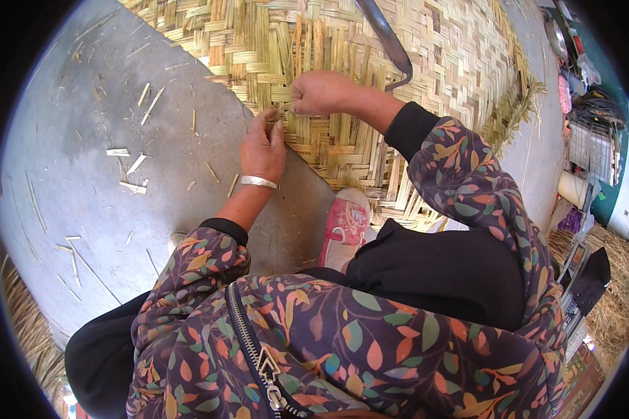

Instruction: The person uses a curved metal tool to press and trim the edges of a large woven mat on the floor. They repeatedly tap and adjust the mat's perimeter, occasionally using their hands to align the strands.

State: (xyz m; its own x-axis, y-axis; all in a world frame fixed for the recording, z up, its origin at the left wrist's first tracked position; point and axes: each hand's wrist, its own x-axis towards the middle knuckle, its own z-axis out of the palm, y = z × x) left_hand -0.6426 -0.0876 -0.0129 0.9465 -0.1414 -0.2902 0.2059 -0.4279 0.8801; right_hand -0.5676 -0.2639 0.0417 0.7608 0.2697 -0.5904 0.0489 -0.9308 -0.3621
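Observation:
A large woven mat point(405, 63) of pale yellow-green split strips covers the floor ahead of me. At its left edge my left hand point(262, 153), with a silver bracelet at the wrist, has its thumb and fingers bent together on the mat's border. Just to the right and above the weave, my right hand point(321, 94) is closed in a fist-like pinch; what lies inside its fingers is hidden. Only a small gap separates the two hands. A dark metal bar with a hooked end point(391, 52) lies on the mat beyond my right forearm.
Loose strip scraps point(136, 165) are scattered over the grey concrete floor point(98, 209). My pink-and-white shoe point(346, 223) rests by the mat's near edge. At the right stand a wire basket point(593, 150), coiled black cable point(597, 108) and a heap of straw point(618, 286).

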